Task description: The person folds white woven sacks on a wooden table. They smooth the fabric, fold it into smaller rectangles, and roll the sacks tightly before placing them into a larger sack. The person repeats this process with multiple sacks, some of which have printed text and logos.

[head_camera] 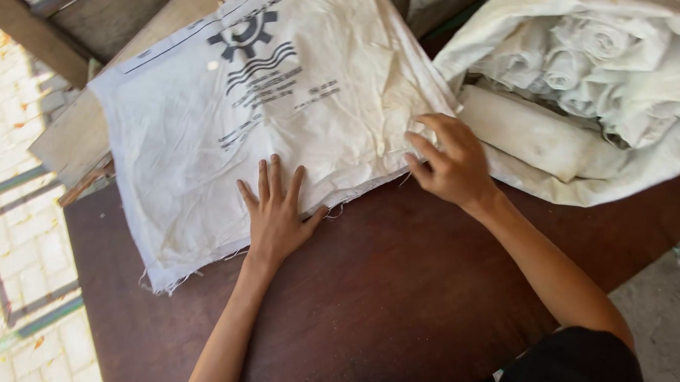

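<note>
Left hand flat, fingers spread, pinning the woven sack near its frayed edge; right hand pinches the sack's right corner, sack stretching away across the surface.

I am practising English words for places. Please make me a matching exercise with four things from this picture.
Things:
1. left hand
2. right hand
3. rolled cloths
4. table

Descriptions:
A. dark brown, under everything
B. flat, fingers spread on the printed sack
C. inside an open white bag, upper right
D. pinching the sack's right edge

Pairs: 1-B, 2-D, 3-C, 4-A
</note>
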